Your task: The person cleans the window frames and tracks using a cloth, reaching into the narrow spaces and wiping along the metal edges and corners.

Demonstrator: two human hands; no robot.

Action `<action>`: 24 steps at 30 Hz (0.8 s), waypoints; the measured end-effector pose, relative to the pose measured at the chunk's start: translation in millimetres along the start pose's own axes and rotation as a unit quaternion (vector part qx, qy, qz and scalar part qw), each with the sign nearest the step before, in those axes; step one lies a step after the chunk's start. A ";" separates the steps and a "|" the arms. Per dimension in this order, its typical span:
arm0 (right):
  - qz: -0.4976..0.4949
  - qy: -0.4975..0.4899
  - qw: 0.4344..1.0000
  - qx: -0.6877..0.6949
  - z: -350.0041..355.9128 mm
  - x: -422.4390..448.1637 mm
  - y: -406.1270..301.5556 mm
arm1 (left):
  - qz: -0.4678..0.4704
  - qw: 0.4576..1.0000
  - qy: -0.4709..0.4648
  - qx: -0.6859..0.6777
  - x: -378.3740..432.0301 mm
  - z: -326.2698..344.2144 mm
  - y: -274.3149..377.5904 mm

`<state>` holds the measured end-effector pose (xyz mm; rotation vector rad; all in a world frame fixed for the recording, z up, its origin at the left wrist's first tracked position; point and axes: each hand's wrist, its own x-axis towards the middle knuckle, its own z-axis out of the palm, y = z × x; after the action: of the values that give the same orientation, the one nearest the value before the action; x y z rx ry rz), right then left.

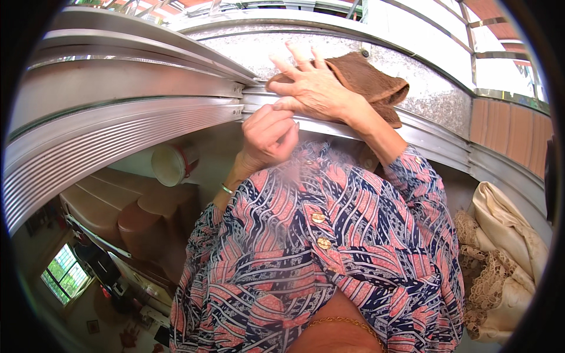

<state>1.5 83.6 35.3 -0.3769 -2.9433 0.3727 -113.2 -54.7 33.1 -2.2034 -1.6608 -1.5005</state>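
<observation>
My right hand [311,90] lies flat, palm down and fingers spread, on a folded brown cloth [368,81]. The cloth rests over the metal window track [435,132] and reaches onto the speckled stone sill [441,95] beyond. My left hand [270,132] is curled into a fist just below, over the near edge of the track. Its knuckles are close to my right thumb; whether they touch is hard to tell. Nothing shows inside the left fist, though its palm side is partly hidden.
Aluminium sliding-window frames [132,84] rise at the left. Outside stands a metal railing [474,53]. Beige curtain fabric with lace [507,247] hangs at the right. Indoors at the left are a white bucket [168,165] and a brown leather sofa [106,194].
</observation>
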 end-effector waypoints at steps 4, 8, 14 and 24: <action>-0.009 0.006 0.999 0.042 4.5 7.7 1.4 | -0.008 1.000 0.015 0.002 3.8 1.7 0.9; 0.020 0.021 0.999 0.018 3.2 2.2 -2.6 | -0.033 0.999 0.010 -0.001 0.3 1.2 -1.7; 0.032 0.007 0.998 -0.055 -24.6 -59.8 6.8 | -0.019 1.000 0.017 -0.001 -1.3 -3.2 0.4; 0.060 0.041 0.996 -0.058 -42.2 -116.9 23.2 | -0.014 1.000 0.007 -0.011 0.9 -2.8 1.9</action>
<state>126.3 83.9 56.0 -0.5724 -2.8774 0.1957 -113.7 -56.2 36.2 -2.1840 -1.6857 -1.5437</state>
